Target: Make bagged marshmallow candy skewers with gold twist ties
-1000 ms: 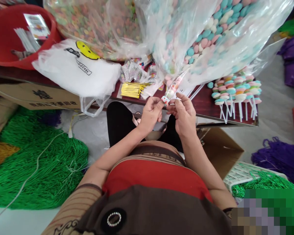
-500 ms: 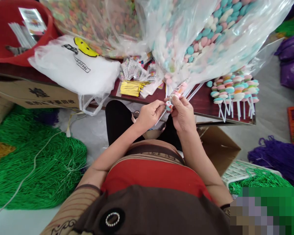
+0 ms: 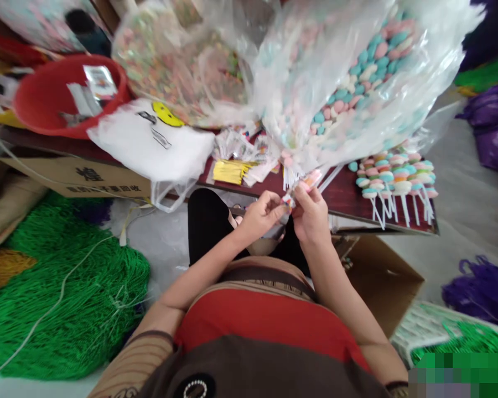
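Note:
Above my lap, at the table's front edge, both hands meet on one wrapped candy skewer (image 3: 311, 179). My right hand (image 3: 312, 213) is closed around its pink, clear-wrapped part. At the wrapper's lower end, my left hand (image 3: 265, 213) pinches with thumb and fingers; the exact hold is blurred. Just beyond the hands lie white sticks (image 3: 291, 179) and a bundle of yellow twist ties (image 3: 230, 172). Small printed clear wrappers (image 3: 236, 145) are heaped behind the ties. To the right, a row of finished candy skewers (image 3: 394, 174) rests on the dark red table (image 3: 346, 193).
Large clear bags of pink, white and blue candies (image 3: 344, 99) and of multicoloured candies (image 3: 182, 66) stand behind. A white plastic bag (image 3: 149, 143) and a red basin (image 3: 29, 110) are at left. Below are green netting (image 3: 66, 293), a cardboard box (image 3: 382, 276) and a white crate (image 3: 423, 326).
The view has shifted, so the scene sits lower in the picture. Both hands stay on the wrapped skewer; my left fingers have moved closer in around its lower end.

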The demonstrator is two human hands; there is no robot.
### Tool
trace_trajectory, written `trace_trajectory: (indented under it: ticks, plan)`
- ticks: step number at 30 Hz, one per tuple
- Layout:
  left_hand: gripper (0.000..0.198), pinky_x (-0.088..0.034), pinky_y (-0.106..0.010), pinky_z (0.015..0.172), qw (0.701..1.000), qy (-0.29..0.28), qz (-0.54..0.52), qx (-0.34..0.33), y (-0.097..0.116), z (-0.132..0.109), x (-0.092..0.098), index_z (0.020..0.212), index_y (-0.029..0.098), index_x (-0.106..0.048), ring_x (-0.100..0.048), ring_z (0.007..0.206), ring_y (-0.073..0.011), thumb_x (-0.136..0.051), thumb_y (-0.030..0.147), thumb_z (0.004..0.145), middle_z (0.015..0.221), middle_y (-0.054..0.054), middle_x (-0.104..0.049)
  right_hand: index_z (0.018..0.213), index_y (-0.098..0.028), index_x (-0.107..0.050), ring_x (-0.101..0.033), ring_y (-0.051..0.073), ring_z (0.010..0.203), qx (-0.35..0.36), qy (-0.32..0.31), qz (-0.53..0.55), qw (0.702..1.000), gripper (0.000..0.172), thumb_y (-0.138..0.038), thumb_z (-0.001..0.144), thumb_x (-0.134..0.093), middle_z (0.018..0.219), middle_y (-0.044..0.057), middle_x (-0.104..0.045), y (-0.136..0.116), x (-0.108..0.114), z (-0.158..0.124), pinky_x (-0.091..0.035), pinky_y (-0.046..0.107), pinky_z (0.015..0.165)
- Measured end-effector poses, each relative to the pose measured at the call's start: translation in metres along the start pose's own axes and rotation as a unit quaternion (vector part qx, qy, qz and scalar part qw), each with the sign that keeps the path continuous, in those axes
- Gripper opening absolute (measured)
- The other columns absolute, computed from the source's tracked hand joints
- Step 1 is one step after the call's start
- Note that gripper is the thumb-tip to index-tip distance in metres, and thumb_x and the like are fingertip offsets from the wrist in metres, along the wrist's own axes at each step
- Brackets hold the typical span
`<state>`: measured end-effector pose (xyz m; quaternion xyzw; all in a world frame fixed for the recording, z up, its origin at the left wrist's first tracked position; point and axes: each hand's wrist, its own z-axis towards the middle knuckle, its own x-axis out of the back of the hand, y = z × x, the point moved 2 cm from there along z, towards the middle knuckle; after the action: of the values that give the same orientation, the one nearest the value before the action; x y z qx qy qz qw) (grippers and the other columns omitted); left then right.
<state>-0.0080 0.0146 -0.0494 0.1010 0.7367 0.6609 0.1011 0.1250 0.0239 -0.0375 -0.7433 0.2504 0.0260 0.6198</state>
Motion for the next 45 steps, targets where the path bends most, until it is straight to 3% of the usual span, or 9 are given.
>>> trace_trajectory:
  ticks: [5, 14, 18, 25, 30, 34, 36, 41, 45]
  plan:
    - [0.043, -0.043, -0.023, 0.057, 0.998, -0.062, -0.006, 0.017, 0.002, 0.004, 0.003, 0.082, 0.021, -0.050, -0.053, 0.057, -0.0097, -0.061, 0.062, 0.088, 0.062, 0.006, -0.056, 0.082, -0.020, -0.062, -0.054, 0.007, 0.054, -0.038, 0.022, 0.036, 0.998, 0.044, -0.043, 0.059, -0.092, 0.069, -0.005, -0.062, -0.002, 0.001, -0.004, -0.045, 0.020, 0.049]
    - [0.005, -0.047, -0.023, 0.068, 0.963, -0.004, 0.248, -0.104, 0.011, 0.003, 0.013, 0.091, 0.023, -0.061, -0.061, 0.067, -0.0110, -0.060, 0.026, 0.087, 0.082, 0.001, -0.070, 0.087, -0.020, -0.066, -0.053, 0.008, 0.055, -0.024, 0.020, 0.017, 0.999, 0.047, -0.046, 0.058, -0.093, 0.071, -0.005, -0.064, -0.002, 0.002, -0.002, -0.044, 0.020, 0.049]
    - [0.018, -0.054, -0.027, 0.074, 0.933, 0.015, 0.327, -0.150, 0.010, 0.005, 0.012, 0.108, 0.023, -0.063, -0.070, 0.077, -0.0162, -0.052, 0.024, 0.093, 0.095, -0.006, -0.076, 0.085, -0.021, -0.065, -0.053, 0.010, 0.055, 0.021, 0.020, -0.001, 1.000, 0.042, -0.046, 0.062, -0.090, 0.070, -0.005, -0.063, -0.004, 0.002, -0.001, -0.042, 0.022, 0.047]
    - [0.019, -0.054, -0.026, 0.074, 0.872, 0.088, 0.422, -0.233, 0.015, 0.016, 0.012, 0.095, 0.021, -0.065, -0.072, 0.079, -0.0175, -0.046, 0.024, 0.095, 0.083, -0.005, -0.074, 0.089, -0.022, -0.062, -0.049, 0.009, 0.056, 0.091, 0.048, -0.039, 0.994, 0.039, -0.045, 0.068, -0.085, 0.072, -0.006, -0.059, -0.009, -0.002, -0.006, -0.042, 0.022, 0.048]
    - [0.017, -0.047, -0.022, 0.064, 0.891, 0.113, 0.347, -0.269, 0.009, 0.008, 0.008, 0.089, 0.021, -0.066, -0.066, 0.064, -0.0124, -0.050, 0.026, 0.093, 0.072, -0.002, -0.070, 0.086, -0.023, -0.057, -0.046, 0.007, 0.055, 0.060, 0.041, -0.056, 0.996, 0.036, -0.046, 0.072, -0.080, 0.073, -0.007, -0.055, -0.004, 0.001, 0.004, -0.041, 0.021, 0.048]
    - [0.018, -0.049, -0.022, 0.069, 0.968, 0.087, 0.187, -0.142, 0.012, 0.002, 0.011, 0.091, 0.021, -0.065, -0.065, 0.067, -0.0108, -0.051, 0.033, 0.095, 0.079, -0.001, -0.071, 0.085, -0.024, -0.059, -0.046, 0.008, 0.056, 0.071, 0.030, -0.072, 0.994, 0.032, -0.049, 0.077, -0.076, 0.070, -0.008, -0.053, -0.011, 0.007, 0.012, -0.044, 0.022, 0.052]
    - [0.025, -0.053, -0.024, 0.077, 0.994, 0.077, 0.048, -0.061, 0.017, 0.008, 0.014, 0.098, 0.021, -0.064, -0.069, 0.081, -0.0122, -0.052, 0.043, 0.096, 0.094, -0.004, -0.074, 0.081, -0.022, -0.062, -0.048, 0.009, 0.059, 0.067, -0.029, -0.120, 0.990, 0.031, -0.050, 0.078, -0.075, 0.068, -0.006, -0.054, -0.017, 0.006, 0.012, -0.045, 0.023, 0.055]
    - [0.039, -0.056, -0.028, 0.084, 0.983, 0.008, -0.179, 0.044, 0.025, 0.031, 0.009, 0.110, 0.021, -0.062, -0.071, 0.095, -0.0157, -0.069, 0.050, 0.085, 0.106, -0.006, -0.074, 0.072, -0.018, -0.070, -0.056, 0.011, 0.063, -0.004, -0.218, -0.195, 0.956, 0.036, -0.052, 0.074, -0.083, 0.067, -0.003, -0.062, -0.022, -0.006, 0.003, -0.047, 0.024, 0.059]
    - [0.032, -0.057, -0.028, 0.079, 0.974, 0.097, -0.203, 0.040, 0.021, 0.038, 0.011, 0.097, 0.021, -0.060, -0.071, 0.086, -0.0142, -0.070, 0.049, 0.086, 0.091, -0.003, -0.074, 0.093, -0.020, -0.077, -0.062, 0.012, 0.057, -0.082, -0.214, -0.117, 0.966, 0.045, -0.062, 0.077, -0.077, 0.072, 0.000, -0.068, -0.015, 0.003, -0.005, -0.048, 0.025, 0.051]
